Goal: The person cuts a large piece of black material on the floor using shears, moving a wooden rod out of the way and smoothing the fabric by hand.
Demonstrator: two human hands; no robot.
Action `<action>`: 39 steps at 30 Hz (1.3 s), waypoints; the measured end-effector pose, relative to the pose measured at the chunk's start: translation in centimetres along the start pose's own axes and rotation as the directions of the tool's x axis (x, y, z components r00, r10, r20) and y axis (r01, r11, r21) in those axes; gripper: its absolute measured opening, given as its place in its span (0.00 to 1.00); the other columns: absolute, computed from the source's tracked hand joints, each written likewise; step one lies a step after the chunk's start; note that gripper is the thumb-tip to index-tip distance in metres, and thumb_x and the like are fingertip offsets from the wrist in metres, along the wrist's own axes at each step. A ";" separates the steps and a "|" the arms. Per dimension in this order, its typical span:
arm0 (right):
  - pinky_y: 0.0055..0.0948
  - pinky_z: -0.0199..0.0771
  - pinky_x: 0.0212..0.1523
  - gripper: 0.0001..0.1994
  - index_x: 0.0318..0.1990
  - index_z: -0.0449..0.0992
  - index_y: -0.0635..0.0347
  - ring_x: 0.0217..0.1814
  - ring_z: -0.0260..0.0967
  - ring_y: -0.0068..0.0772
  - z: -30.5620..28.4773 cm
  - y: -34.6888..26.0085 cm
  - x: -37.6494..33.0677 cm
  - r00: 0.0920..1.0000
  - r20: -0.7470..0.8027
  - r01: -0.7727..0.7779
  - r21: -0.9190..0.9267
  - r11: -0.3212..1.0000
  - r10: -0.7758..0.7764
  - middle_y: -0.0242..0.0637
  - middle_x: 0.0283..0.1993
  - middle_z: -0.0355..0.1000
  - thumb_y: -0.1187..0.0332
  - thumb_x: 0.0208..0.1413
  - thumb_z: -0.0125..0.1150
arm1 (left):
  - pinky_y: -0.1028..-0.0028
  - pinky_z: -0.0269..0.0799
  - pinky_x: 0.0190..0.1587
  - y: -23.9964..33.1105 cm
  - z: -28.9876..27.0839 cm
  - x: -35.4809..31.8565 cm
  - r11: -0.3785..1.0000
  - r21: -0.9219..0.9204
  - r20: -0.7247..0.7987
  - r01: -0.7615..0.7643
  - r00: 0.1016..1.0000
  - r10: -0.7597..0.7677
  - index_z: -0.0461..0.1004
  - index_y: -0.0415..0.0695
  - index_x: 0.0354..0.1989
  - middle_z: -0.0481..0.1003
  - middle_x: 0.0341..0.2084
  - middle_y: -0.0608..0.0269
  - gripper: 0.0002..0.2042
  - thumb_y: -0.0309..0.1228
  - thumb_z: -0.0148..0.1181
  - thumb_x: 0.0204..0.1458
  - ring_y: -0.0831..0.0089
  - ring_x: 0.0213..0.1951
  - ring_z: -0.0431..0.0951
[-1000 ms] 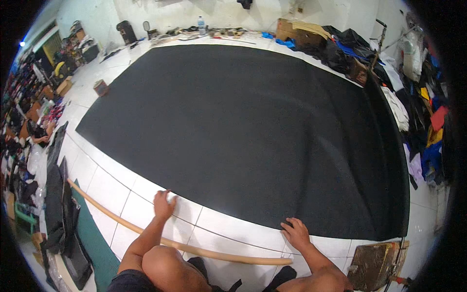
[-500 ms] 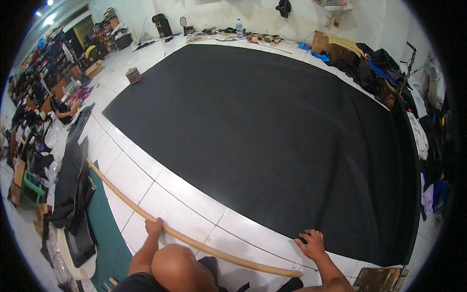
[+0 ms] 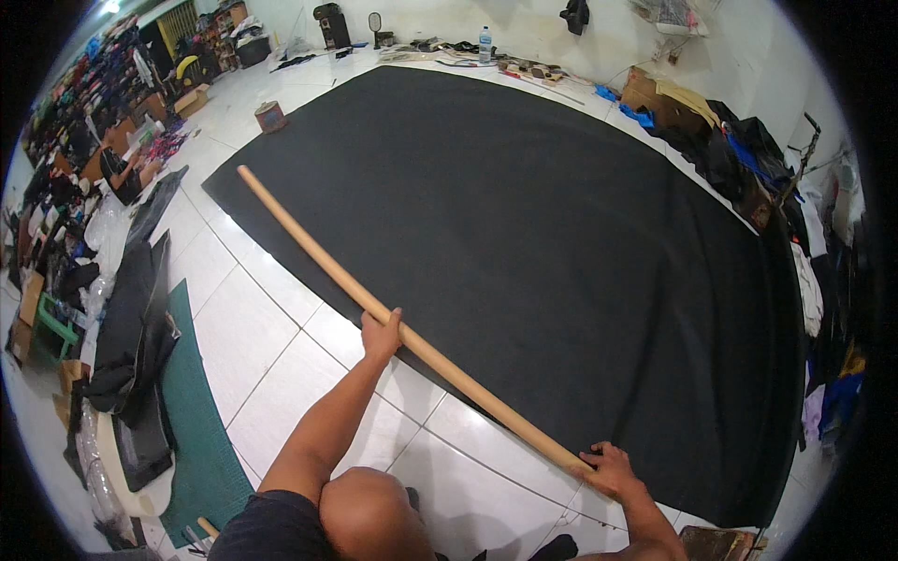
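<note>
A long tan wooden pole (image 3: 465, 381) lies slantwise along the near-left edge of a big black sheet (image 3: 486, 215) spread on the floor. My left hand (image 3: 382, 334) is closed around the pole near its middle, above the sheet's edge. At the pole's near end, my right hand (image 3: 610, 470) has its fingers curled over the wood, beside the sheet's near corner. The pole's far end reaches over the sheet's left part. Part of the near end is covered by my right hand.
A rusty tin can (image 3: 270, 118) stands by the sheet's far-left corner. To the left are a green cutting mat (image 3: 194, 421) and folded dark material (image 3: 131, 341). Another person (image 3: 126, 170) sits farther back. Boxes and bags (image 3: 697, 117) line the right wall; a water bottle (image 3: 485, 44) stands at the back.
The pole has moved up and right from the white tiles to the sheet's edge, carried by my left hand. My right hand has gone from the sheet's edge to the pole's near end.
</note>
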State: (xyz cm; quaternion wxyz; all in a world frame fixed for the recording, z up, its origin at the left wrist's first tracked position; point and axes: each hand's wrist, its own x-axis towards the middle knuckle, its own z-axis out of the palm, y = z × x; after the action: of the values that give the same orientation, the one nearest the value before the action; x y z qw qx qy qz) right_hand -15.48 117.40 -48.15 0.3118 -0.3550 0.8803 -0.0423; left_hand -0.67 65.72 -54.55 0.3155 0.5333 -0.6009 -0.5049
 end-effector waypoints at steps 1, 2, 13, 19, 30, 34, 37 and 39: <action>0.48 0.52 0.68 0.38 0.53 0.80 0.55 0.65 0.61 0.48 0.3 -0.4 -0.2 0.999 -0.019 0.044 -0.034 0.998 -0.045 0.51 0.60 0.66 0.30 0.51 0.52 | 0.67 0.79 0.27 0.0 0.2 0.5 0.997 0.069 0.014 0.021 1.000 -0.022 0.61 0.29 0.53 0.77 0.37 0.41 0.32 0.42 0.68 0.51 0.58 0.29 0.82; 0.49 0.52 0.67 0.39 0.54 0.80 0.55 0.65 0.61 0.48 0.6 -0.7 0.0 0.997 -0.055 0.061 -0.045 0.997 -0.063 0.51 0.60 0.66 0.30 0.48 0.55 | 0.68 0.79 0.24 0.0 0.3 1.1 0.990 0.137 0.026 0.040 0.999 -0.044 0.60 0.29 0.54 0.77 0.37 0.41 0.33 0.42 0.68 0.51 0.60 0.28 0.82; 0.51 0.69 0.48 0.24 0.55 0.72 0.58 0.50 0.68 0.52 1.8 1.2 3.0 0.946 -0.319 -0.093 -0.082 0.992 0.063 0.49 0.45 0.68 0.52 0.56 0.62 | 0.51 0.57 0.64 0.2 1.8 1.2 0.659 0.689 0.210 -0.303 0.953 0.219 0.66 0.39 0.61 0.61 0.63 0.38 0.30 0.49 0.54 0.57 0.43 0.66 0.59; 0.51 0.71 0.48 0.20 0.54 0.69 0.56 0.49 0.68 0.56 -4.7 2.3 13.9 0.921 -0.385 -0.122 -0.152 0.981 0.055 0.50 0.45 0.66 0.55 0.60 0.58 | 0.49 0.33 0.72 -4.0 3.2 3.3 0.432 0.802 0.279 -0.413 0.898 0.341 0.50 0.41 0.72 0.45 0.71 0.37 0.38 0.54 0.48 0.60 0.43 0.73 0.40; 0.56 0.70 0.48 0.26 0.54 0.66 0.63 0.49 0.70 0.66 -15.8 8.3 32.3 0.840 -0.444 -0.366 -0.043 0.929 0.311 0.62 0.46 0.72 0.47 0.69 0.35 | 0.48 0.37 0.71 -2.8 3.9 3.0 0.433 0.799 0.251 -0.416 0.887 0.389 0.56 0.39 0.69 0.49 0.69 0.36 0.38 0.53 0.53 0.56 0.43 0.72 0.46; 0.55 0.70 0.51 0.26 0.52 0.67 0.65 0.51 0.71 0.67 -18.9 3.9 38.2 0.811 -0.468 -0.351 0.087 0.932 0.349 0.65 0.47 0.73 0.48 0.69 0.35 | 0.48 0.38 0.71 -3.1 4.0 3.3 0.435 0.797 0.245 -0.419 0.883 0.401 0.57 0.39 0.69 0.50 0.69 0.36 0.38 0.51 0.54 0.55 0.42 0.71 0.48; 0.55 0.70 0.51 0.25 0.54 0.66 0.65 0.52 0.71 0.67 -18.9 -1.3 39.9 0.830 -0.477 -0.265 0.122 0.956 0.291 0.65 0.48 0.73 0.49 0.69 0.36 | 0.47 0.37 0.71 -2.5 3.9 3.2 0.447 0.789 0.269 -0.421 0.891 0.365 0.55 0.39 0.70 0.48 0.70 0.35 0.37 0.49 0.55 0.56 0.41 0.72 0.45; 0.55 0.70 0.51 0.23 0.59 0.63 0.62 0.52 0.71 0.67 -18.0 -5.1 40.0 0.858 -0.450 -0.205 0.142 0.968 0.247 0.63 0.47 0.74 0.52 0.70 0.36 | 0.47 0.37 0.71 -2.5 3.5 3.2 0.453 0.787 0.266 -0.420 0.892 0.365 0.55 0.39 0.70 0.48 0.70 0.35 0.38 0.49 0.55 0.56 0.41 0.72 0.45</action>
State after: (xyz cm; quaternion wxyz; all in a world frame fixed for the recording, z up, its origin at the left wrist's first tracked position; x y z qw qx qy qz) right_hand -45.03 84.89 -52.97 0.1103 -0.2144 0.9620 -0.1281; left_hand -3.85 63.76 -58.41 0.1170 0.4492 -0.8811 -0.0907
